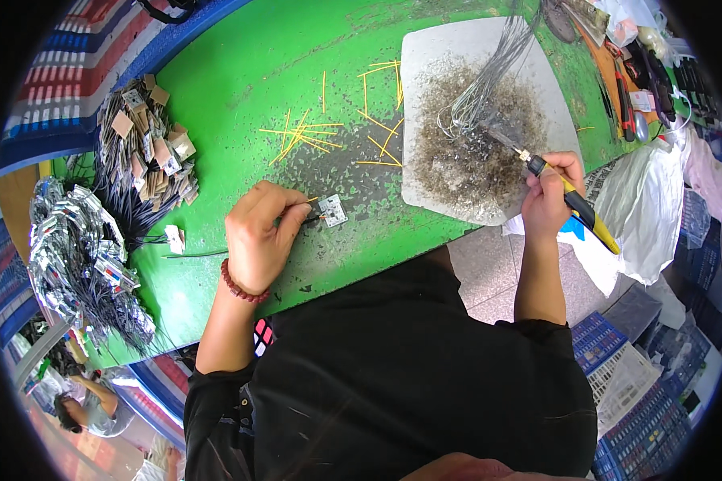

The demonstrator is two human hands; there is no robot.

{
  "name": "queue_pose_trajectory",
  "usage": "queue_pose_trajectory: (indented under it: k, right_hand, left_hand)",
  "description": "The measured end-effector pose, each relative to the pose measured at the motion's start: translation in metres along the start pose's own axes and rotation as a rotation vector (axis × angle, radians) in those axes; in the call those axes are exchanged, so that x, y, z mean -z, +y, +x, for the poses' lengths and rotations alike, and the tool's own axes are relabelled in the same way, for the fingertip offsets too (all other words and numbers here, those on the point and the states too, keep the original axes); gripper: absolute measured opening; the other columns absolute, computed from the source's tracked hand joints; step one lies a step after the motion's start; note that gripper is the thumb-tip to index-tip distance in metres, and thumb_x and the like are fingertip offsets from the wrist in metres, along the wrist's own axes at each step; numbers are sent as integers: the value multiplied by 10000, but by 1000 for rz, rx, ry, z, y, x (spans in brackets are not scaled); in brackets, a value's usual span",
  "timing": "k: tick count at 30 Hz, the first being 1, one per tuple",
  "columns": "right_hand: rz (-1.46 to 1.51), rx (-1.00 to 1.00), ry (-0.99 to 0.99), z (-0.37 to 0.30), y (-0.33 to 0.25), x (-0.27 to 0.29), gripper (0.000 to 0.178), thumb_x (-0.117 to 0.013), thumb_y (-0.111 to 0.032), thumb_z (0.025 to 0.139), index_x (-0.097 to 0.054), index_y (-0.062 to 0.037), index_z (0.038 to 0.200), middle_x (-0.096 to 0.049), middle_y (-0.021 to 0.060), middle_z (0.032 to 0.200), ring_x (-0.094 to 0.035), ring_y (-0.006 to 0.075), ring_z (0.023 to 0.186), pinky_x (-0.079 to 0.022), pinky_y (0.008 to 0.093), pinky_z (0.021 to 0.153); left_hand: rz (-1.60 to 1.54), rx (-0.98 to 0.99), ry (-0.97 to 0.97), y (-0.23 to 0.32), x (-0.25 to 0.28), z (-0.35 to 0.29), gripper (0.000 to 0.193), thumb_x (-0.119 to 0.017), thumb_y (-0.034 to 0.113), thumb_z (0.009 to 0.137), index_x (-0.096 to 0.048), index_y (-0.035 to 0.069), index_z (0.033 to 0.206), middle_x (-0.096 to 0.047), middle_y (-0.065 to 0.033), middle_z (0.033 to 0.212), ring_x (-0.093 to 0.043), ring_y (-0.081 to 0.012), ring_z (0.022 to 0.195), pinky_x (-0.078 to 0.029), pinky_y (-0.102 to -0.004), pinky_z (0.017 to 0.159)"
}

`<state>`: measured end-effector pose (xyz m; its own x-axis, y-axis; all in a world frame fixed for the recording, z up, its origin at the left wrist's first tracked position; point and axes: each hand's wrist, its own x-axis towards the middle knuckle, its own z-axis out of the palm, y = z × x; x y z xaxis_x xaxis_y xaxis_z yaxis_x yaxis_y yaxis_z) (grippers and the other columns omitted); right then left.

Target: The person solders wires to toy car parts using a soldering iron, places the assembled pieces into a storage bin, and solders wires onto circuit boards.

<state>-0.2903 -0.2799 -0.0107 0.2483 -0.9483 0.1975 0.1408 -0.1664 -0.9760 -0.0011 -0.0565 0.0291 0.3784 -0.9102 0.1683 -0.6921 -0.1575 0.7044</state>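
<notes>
My left hand [261, 232] is closed in a pinch on a dark cable low on the green table [225, 112]. At the fingertips lies a small white circuit board [334, 210], with a short yellow piece beside the fingers. My right hand [549, 196] grips a yellow and black soldering iron [590, 216], its tip pointing up and left over a scorched pale board [425, 48]. Close to the tip are the looped lower ends of a hanging bundle of thin silvery wire [489, 76]. The fingers of my left hand hide most of the cable between them.
Thin yellow tubes [301, 138] lie scattered mid-table. On the left are a heap of cables with brownish square pieces [148, 144] and a heap of silvery cabled parts [72, 232]. Hand tools [622, 100] and a white plastic bag [642, 208] are at the right. Another person [96, 405] is at lower left.
</notes>
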Motion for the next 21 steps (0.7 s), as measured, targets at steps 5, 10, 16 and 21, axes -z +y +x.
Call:
queue_pose_trajectory:
  k: [5, 10, 16, 21]
  right_hand:
    - [-87, -17, -21, -1, 3, -3, 103, -540, -7, 819, -573, 10, 915, -589, 57, 729, -527, 89, 579, -408, 209, 549]
    - [20, 56, 34, 0, 1, 9, 99, -530, -30, 813, -552, 8, 903, -549, 61, 698, -484, 102, 560, -409, 212, 577]
    - [-16, 16, -346, -39, -21, -53, 268, -662, -223, 811, -546, -16, 936, -511, 33, 809, -450, 99, 694, -346, 231, 621]
    - [47, -40, -466, -75, -12, -96, 279, -696, -223, 810, -555, -5, 911, -506, 10, 741, -414, 69, 626, -308, 224, 572]
  left_hand:
    - [37, -4, 50, -2, 0, -12, 118, -737, -24, 713, -654, 26, 780, -627, -106, 762, -618, -277, 697, -494, -356, 621]
    - [126, -93, 85, -2, -3, -28, 135, -746, 45, 687, -645, 68, 774, -606, -68, 978, -569, -269, 898, -433, -385, 770]
    - [172, -122, 165, -4, -20, -39, 146, -745, 75, 655, -622, 109, 726, -587, -24, 956, -559, -225, 916, -384, -370, 789]
    - [181, -141, 198, -7, -27, -36, 132, -727, 82, 663, -607, 113, 706, -589, -12, 940, -562, -209, 897, -375, -367, 772]
